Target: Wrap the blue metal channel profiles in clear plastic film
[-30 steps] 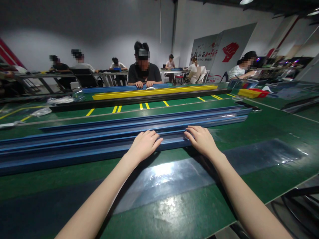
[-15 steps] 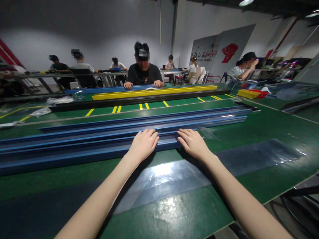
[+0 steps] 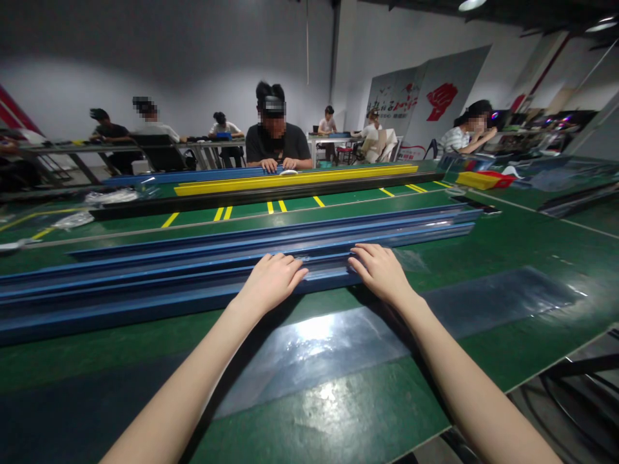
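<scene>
A long blue channel strip lies nearest to me on the green table. My left hand is closed over this strip, its fingers across the top and its thumb at the near side. At the strip's right end, my right hand grips it in the same way, with the fingertips partly hidden in the channel. Just behind lie more blue strips, side by side. In front of my hands a clear plastic sheet lies flat and shiny.
Farther back are a yellow strip and a black strip. A yellow tray and a red one stand at the back right. A person in black sits across the table, hands on blue strips.
My right hand has shifted slightly right along the strip, and my left hand slightly left and down. The person opposite has brought their hands together. The view has moved a little.
</scene>
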A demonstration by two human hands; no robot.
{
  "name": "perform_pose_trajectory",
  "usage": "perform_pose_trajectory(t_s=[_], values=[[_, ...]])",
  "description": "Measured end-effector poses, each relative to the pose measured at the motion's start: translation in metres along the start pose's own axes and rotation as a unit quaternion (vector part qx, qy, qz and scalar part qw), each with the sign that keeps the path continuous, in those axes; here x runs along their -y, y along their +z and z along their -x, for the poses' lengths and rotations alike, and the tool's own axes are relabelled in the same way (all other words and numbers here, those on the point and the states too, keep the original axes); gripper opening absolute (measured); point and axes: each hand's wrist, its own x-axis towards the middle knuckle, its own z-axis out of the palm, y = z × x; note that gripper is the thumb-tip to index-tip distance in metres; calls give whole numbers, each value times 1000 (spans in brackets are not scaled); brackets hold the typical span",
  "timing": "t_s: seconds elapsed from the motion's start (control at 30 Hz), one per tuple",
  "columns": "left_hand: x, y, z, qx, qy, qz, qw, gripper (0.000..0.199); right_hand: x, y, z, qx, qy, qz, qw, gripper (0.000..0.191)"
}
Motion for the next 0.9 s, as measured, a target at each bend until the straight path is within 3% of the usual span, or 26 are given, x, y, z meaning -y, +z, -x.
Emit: perform_pose_trajectory(t_s=[0.23,0.4,0.63,0.8,0.9], values=[[5,-8,2,15,-66,-47,997,39,-4,-6,-1,21,64,55,996,40],[4,-8,2,11,-54,-54,997,39,3,-1,-1,33,20,24,999,41],[-4,-2,1,6,-2,16,1000,38,23,3,1,32,-77,-83,993,44],[-9,9,1,44,7,37,998,41,23,0,1,46,-88,-87,991,41],[-8,8,0,30,3,34,999,40,16,0,0,38,-82,-65,994,40]])
